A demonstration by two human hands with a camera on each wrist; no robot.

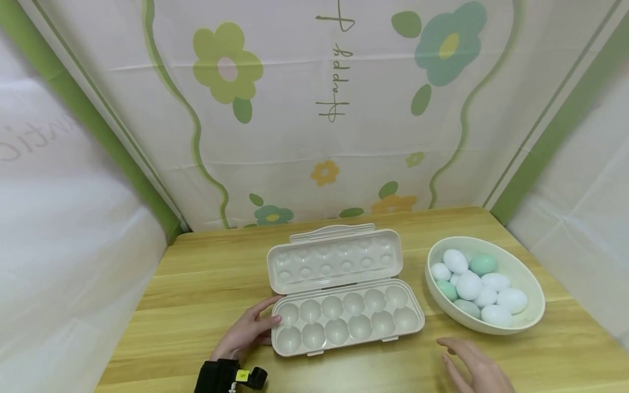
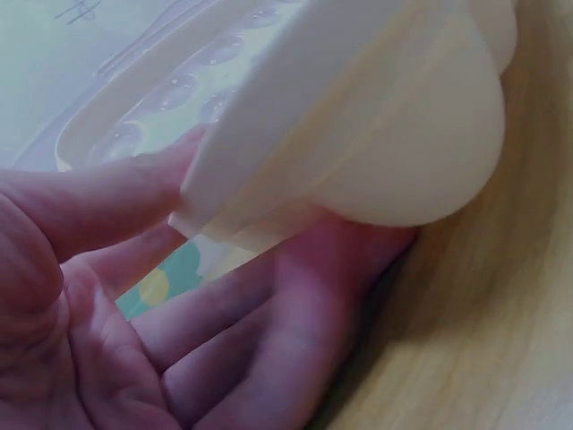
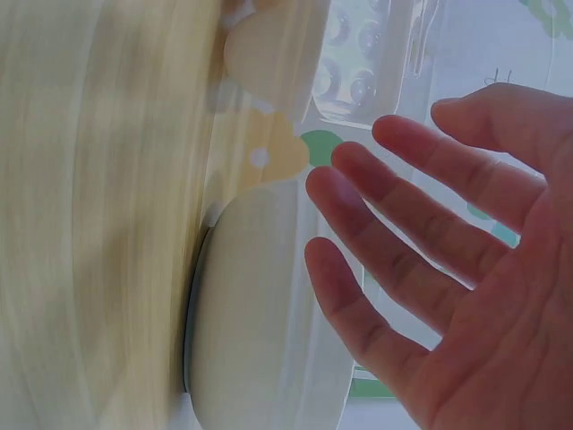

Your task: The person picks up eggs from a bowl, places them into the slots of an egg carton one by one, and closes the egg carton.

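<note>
A cream plastic egg box (image 1: pixel 346 316) lies on the table with its lid (image 1: pixel 336 262) folded back, its egg cups bare. My left hand (image 1: pixel 250 330) grips the box's left end, thumb over the rim. In the left wrist view the other fingers (image 2: pixel 295 331) reach beneath the box. My right hand (image 1: pixel 474 363) is at the lower right, touching nothing, with its fingers spread and relaxed in the right wrist view. Just beyond it stands a cream bowl (image 1: pixel 528 273) with several white eggs (image 1: pixel 469 286) and a few green eggs (image 1: pixel 484 264).
The wooden table (image 1: pixel 196 284) ends at a flower-printed curtain (image 1: pixel 295 136) behind the lid. White cloth sides with green strips rise at left and right. A black wrist strap (image 1: pixel 216 375) with a small camera sits on my left wrist.
</note>
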